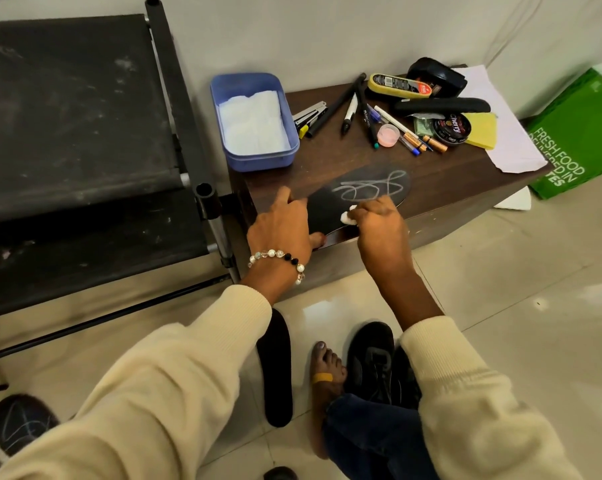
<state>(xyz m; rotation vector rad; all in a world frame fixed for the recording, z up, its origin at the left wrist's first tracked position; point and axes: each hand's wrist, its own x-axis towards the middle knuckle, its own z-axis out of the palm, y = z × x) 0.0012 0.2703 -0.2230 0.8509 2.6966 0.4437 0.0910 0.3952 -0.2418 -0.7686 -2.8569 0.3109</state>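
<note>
Insole (348, 194), black and with a pale grey scribble on it, lies flat on the near left part of the dark wooden table (448, 181), and its near end reaches the table edge. The left hand (282, 230) (a bead bracelet (279, 259) is on its wrist) presses on the insole's near left end with fingers spread and nearly straight. The right hand (379, 226) pinches a small white cotton wad (348, 216) between its fingertips, and the wad touches the insole just near of the scribble.

At the far left of the table stands a blue plastic box (261, 161) with white tissues (251, 123) inside. Right of it lie several pens and markers (350, 112), then a round shoe polish tin (452, 128) touching a yellow sponge (481, 129). A green bag (576, 133) leans at the far right. On the floor, near the person, a second black insole (275, 368) lies left of a bare foot (327, 372), and a black shoe (372, 362) is just right of the foot.
</note>
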